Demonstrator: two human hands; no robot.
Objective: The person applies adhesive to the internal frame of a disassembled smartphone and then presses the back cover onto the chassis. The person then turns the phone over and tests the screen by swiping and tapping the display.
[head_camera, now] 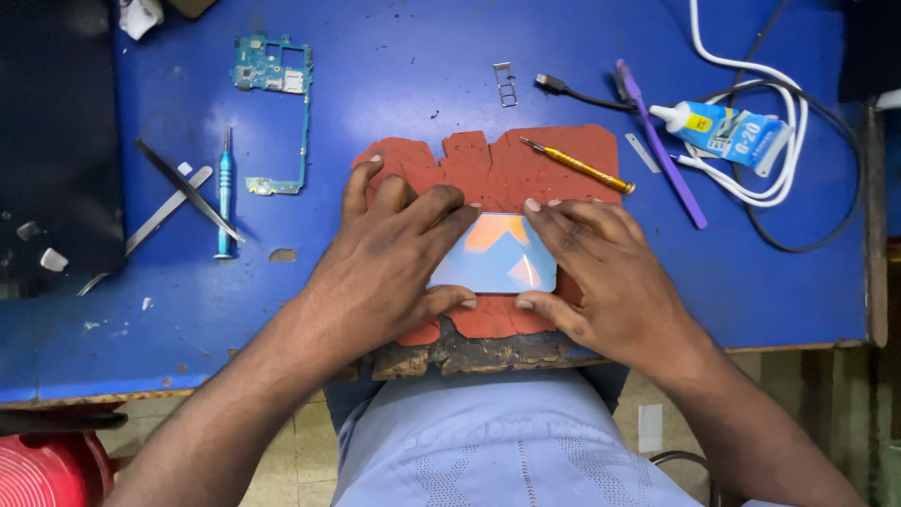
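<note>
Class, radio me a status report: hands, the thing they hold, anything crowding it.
Left hand and right hand both pressing the phone flat on the red mat. Yellow screwdriver lies just behind, apart from the phone.

A flat rectangular phone with rounded corners and a glossy pale-blue face bearing orange triangular shapes (496,253) lies face up and level on a worn red rubber mat (511,160) at the middle of the blue bench's near edge. Its long sides run parallel to that edge, both short ends covered.
</note>
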